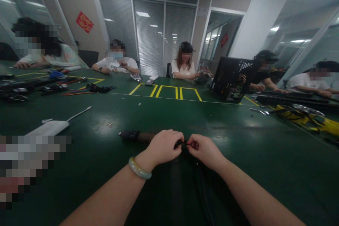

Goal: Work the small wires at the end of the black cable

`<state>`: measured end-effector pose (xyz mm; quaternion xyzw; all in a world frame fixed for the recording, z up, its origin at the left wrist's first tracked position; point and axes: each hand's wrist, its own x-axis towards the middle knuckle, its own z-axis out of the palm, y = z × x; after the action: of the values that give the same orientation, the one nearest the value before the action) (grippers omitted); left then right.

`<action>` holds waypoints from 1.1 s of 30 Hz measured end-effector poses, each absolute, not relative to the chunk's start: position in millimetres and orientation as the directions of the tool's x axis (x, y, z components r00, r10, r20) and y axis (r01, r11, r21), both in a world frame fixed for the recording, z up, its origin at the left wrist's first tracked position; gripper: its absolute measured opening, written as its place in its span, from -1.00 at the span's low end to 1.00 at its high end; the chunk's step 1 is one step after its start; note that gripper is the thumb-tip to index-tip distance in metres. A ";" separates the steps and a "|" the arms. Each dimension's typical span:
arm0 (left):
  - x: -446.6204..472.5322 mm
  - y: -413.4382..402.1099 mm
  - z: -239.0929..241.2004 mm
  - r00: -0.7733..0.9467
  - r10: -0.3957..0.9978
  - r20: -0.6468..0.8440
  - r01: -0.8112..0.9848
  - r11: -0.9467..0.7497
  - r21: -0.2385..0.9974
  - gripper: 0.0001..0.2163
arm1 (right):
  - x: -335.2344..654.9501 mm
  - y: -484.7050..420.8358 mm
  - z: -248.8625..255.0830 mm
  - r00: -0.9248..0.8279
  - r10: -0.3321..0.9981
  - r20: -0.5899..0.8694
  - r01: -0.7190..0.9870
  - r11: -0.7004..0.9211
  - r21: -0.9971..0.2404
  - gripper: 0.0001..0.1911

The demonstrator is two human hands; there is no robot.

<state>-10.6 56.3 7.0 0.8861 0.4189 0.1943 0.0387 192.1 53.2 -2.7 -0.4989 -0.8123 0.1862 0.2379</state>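
Observation:
My left hand (164, 145), a bangle on its wrist, is closed around a small black part (178, 143) whose kind I cannot make out. Close to it on the right, my right hand (206, 151) pinches something thin and dark, mostly hidden by the fingertips. Both hands meet just above the green table (100, 169). Behind my left hand lies a pen-shaped electric screwdriver (130, 135), its tip pointing left and its rear end covered by the hand. A dark cable (202, 192) runs over the table between my forearms.
To the left lies a white adapter (51, 128) with a short cord. Cables and black parts (99, 88) are spread at the far left. A black computer case (230, 79) stands at the back right, near a yellow bundle (307, 118). Several people sit around the table.

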 end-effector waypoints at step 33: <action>-7.1 57.5 5.1 0.641 0.714 0.281 0.685 -0.698 0.208 -0.94 | 194.8 48.1 -4.9 -0.288 0.958 -0.011 0.703 0.204 -0.682 -0.87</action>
<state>-7.1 57.5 5.1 0.9050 0.3865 0.1729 0.0413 194.8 48.1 -4.9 -0.5567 -0.7456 0.2968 0.2146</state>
